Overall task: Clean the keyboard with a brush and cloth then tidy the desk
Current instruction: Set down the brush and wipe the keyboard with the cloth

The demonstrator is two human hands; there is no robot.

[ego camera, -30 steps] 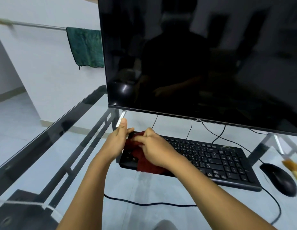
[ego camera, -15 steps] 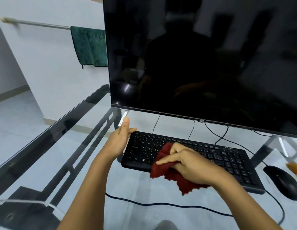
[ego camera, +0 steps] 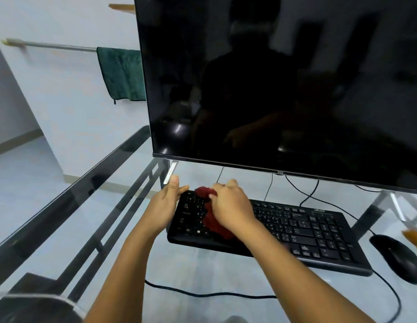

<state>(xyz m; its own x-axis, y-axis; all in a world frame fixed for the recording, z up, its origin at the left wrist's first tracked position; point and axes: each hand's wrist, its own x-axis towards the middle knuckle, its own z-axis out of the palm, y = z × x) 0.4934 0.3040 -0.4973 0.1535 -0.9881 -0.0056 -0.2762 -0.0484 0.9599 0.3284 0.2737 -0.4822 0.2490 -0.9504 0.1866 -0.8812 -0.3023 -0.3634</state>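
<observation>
A black keyboard lies on the glass desk below the monitor. My right hand presses a bunched dark red cloth onto the keyboard's left keys. My left hand grips the keyboard's left end, thumb up along its edge. A brush with pale bristles shows blurred at the far right edge, past the mouse.
A large dark monitor stands just behind the keyboard. A black mouse sits to the right, its cable trailing across the front of the desk. A green towel hangs on a wall rail at the left.
My right hand swept the red cloth right and toward the front edge, then back to the keyboard's left keys. My left hand stayed on the left end.
</observation>
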